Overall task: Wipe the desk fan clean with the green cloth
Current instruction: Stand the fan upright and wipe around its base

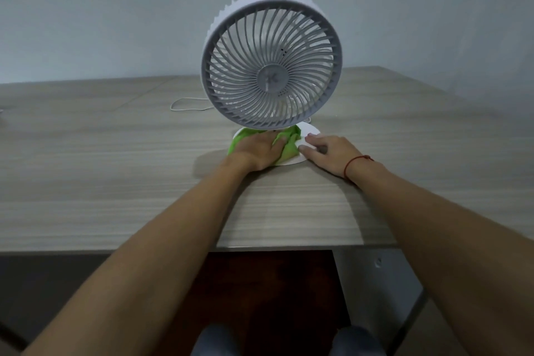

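A white desk fan (271,61) with a grey round grille stands upright on the wooden table, facing me. Its flat white round base (310,130) lies under the grille. The green cloth (289,143) is bunched on the front of the base. My left hand (257,150) lies flat on the cloth and presses it onto the base. My right hand (326,153) rests on the right front edge of the base, fingers spread on it. A red string is around my right wrist.
A white cable (185,104) loops on the table (115,167) behind and left of the fan. A plain wall stands behind the table. The table's front edge runs close to me, with my knees below it.
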Demonstrator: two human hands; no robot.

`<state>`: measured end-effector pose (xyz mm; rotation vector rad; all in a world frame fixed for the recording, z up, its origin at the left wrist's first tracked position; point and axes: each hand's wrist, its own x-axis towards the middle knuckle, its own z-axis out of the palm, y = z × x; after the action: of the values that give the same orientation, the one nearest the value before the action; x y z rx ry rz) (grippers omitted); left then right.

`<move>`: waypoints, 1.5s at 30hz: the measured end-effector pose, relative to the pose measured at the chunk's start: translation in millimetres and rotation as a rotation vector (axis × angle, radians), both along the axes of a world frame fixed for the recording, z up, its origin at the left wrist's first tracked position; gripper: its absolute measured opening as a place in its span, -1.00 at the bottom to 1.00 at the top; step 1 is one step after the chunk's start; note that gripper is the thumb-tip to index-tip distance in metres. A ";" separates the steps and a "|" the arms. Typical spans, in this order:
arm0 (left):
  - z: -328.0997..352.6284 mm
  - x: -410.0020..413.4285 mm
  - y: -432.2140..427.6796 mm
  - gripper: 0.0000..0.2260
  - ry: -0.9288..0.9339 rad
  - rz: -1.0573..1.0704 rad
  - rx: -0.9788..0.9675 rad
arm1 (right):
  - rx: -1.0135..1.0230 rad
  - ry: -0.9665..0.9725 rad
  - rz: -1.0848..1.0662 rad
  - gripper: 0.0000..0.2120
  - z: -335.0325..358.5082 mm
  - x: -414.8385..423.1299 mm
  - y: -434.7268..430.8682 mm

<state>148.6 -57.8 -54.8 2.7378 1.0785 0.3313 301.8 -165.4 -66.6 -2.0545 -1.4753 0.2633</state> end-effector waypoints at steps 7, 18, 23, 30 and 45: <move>-2.6 -16.1 25.9 -0.54 -0.073 0.168 -0.071 | 0.009 0.015 -0.010 -0.44 -2.7 -1.6 4.2; 6.8 -6.8 31.6 -0.51 0.021 0.135 -0.080 | -0.033 -0.007 -0.007 -0.25 -2.6 -6.5 -3.0; -12.8 -3.6 -16.2 -0.57 -0.106 -0.079 0.033 | -0.044 -0.058 0.005 -0.34 0.1 -12.0 -5.4; 0.8 19.0 -30.1 -0.53 -0.064 -0.076 -0.151 | -0.058 -0.084 -0.037 -0.62 1.5 -14.5 -5.8; -8.1 0.2 2.7 -0.51 0.005 0.205 0.043 | -0.011 -0.099 -0.064 -0.48 5.1 -22.9 -8.7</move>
<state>148.8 -55.1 -62.9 2.6705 1.3725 0.3813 278.9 -174.1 -61.6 -2.1463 -1.4663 0.1459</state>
